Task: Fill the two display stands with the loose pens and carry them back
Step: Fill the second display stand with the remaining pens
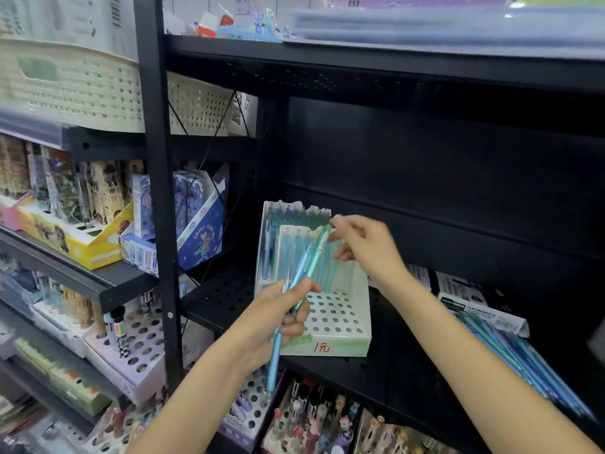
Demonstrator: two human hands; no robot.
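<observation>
two slim plastic pens (pixel 296 283) in left hand (pixel 278 319) | perforated white stand (pixel 334 319)

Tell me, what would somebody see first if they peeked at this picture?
Probably the two hands in the middle: the left hand grips a few blue and green pens, and the right hand reaches for the top of one. Just behind them, a white display stand with round holes sits on the black shelf. More loose pens lie at the right.

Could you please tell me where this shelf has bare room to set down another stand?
Bare shelf lies left of the stand, up to the post. Right of it, loose pens and boxes crowd the shelf.
</observation>
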